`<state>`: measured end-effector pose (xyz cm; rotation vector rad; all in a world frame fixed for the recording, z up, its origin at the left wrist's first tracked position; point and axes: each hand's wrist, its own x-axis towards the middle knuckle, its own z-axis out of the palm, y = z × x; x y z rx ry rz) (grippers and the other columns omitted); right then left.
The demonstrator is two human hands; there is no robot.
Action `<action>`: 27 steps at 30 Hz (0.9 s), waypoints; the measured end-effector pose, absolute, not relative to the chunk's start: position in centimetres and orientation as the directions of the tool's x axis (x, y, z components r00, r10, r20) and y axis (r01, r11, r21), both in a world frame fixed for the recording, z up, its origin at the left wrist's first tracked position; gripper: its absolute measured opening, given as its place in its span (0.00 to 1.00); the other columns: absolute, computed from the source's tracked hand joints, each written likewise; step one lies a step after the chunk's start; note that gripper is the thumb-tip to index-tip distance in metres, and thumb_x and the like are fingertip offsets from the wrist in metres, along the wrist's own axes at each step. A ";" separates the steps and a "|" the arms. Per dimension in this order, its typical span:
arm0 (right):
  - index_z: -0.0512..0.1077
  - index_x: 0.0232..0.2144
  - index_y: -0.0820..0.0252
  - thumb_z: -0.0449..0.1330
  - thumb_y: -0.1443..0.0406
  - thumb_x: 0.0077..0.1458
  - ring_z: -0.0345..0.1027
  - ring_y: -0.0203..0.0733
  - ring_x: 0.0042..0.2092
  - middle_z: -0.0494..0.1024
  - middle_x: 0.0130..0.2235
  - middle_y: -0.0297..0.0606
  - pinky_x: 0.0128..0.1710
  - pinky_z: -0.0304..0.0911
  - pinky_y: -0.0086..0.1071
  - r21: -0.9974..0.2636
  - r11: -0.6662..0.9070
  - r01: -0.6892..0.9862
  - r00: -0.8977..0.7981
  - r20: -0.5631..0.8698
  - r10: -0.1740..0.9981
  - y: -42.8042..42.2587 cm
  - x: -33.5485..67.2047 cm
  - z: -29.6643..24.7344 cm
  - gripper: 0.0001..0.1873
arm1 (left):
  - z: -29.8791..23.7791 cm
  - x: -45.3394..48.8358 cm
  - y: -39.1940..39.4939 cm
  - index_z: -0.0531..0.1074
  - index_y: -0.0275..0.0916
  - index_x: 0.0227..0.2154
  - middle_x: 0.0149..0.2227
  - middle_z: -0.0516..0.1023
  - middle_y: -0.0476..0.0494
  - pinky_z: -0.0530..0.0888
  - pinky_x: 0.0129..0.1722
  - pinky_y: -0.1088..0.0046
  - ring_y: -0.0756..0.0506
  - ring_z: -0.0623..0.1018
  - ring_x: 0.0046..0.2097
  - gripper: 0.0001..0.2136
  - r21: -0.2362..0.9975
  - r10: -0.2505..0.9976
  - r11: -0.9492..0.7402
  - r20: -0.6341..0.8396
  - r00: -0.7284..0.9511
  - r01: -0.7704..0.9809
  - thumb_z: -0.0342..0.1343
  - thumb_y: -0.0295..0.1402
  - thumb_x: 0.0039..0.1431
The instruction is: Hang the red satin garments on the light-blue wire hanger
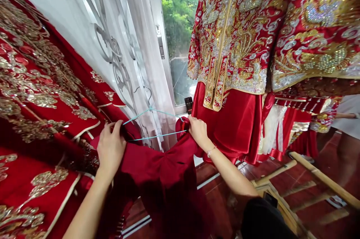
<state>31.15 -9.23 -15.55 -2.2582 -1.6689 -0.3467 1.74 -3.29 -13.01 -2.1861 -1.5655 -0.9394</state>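
Observation:
A plain dark red garment (163,179) hangs between my hands on a thin light-blue wire hanger (153,111). My left hand (111,147) is closed on the garment's left end where it meets the hanger. At the hanger's right end, my right hand (198,131) pinches the red cloth; a thin bracelet sits on that wrist. The hanger's hook rises in front of the white curtain (140,44).
Red clothing with gold embroidery (33,92) lies at the left. An embroidered red and gold jacket (239,36) over a red skirt hangs at the right by the window (177,25). A wooden frame (317,179) stands on the red floor at lower right.

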 end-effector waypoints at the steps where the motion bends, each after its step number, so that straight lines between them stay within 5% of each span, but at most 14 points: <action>1: 0.69 0.53 0.56 0.46 0.75 0.62 0.78 0.49 0.45 0.82 0.45 0.47 0.38 0.68 0.34 -0.095 -0.269 0.958 0.285 0.361 0.888 -9.3 31.2 -15.4 0.22 | -12.7 1.6 -3.2 0.63 0.45 0.62 0.60 0.70 0.29 0.71 0.52 0.39 0.23 0.71 0.59 0.24 0.121 0.722 -0.355 0.666 0.190 0.927 0.42 0.30 0.64; 5: 0.69 0.54 0.56 0.46 0.72 0.63 0.79 0.50 0.45 0.82 0.44 0.47 0.40 0.70 0.35 -0.076 -0.289 0.954 0.298 0.323 0.898 -9.8 31.4 -14.7 0.21 | -11.1 1.4 -2.9 0.68 0.37 0.57 0.60 0.71 0.25 0.75 0.47 0.41 0.23 0.76 0.55 0.21 0.112 0.841 -0.217 0.527 0.127 0.970 0.44 0.29 0.63; 12: 0.62 0.62 0.60 0.47 0.68 0.64 0.79 0.49 0.45 0.63 0.67 0.58 0.41 0.71 0.37 0.005 -0.303 0.953 0.282 0.352 0.893 -10.1 31.6 -13.8 0.25 | -9.4 0.2 -2.5 0.68 0.33 0.57 0.60 0.72 0.28 0.76 0.52 0.52 0.29 0.76 0.57 0.21 -0.056 0.929 -0.153 0.331 0.163 0.987 0.43 0.28 0.64; 16: 0.58 0.66 0.58 0.50 0.64 0.65 0.79 0.51 0.46 0.77 0.54 0.56 0.40 0.70 0.36 0.057 -0.318 0.946 0.285 0.320 0.904 -10.1 31.6 -12.9 0.27 | -9.3 -0.1 -2.4 0.68 0.32 0.59 0.48 0.81 0.29 0.75 0.50 0.56 0.31 0.79 0.53 0.22 -0.161 0.950 -0.154 0.248 0.191 0.975 0.43 0.28 0.64; 22: 0.75 0.49 0.70 0.49 0.72 0.63 0.78 0.52 0.50 0.81 0.47 0.60 0.44 0.69 0.36 0.113 -0.277 0.954 0.236 0.282 0.930 -9.9 30.6 -10.8 0.18 | -8.9 -0.2 -2.3 0.68 0.31 0.58 0.47 0.81 0.28 0.76 0.48 0.59 0.32 0.80 0.50 0.22 -0.180 0.942 -0.179 0.251 0.221 0.967 0.45 0.29 0.63; 27: 0.78 0.44 0.78 0.51 0.77 0.57 0.79 0.63 0.47 0.82 0.40 0.67 0.46 0.69 0.53 0.231 -0.288 0.929 0.246 0.195 0.949 -9.8 28.9 -9.4 0.18 | -9.0 -1.1 -1.7 0.73 0.35 0.54 0.48 0.82 0.32 0.75 0.50 0.61 0.32 0.80 0.52 0.20 -0.102 0.934 -0.219 0.267 0.239 0.970 0.51 0.32 0.61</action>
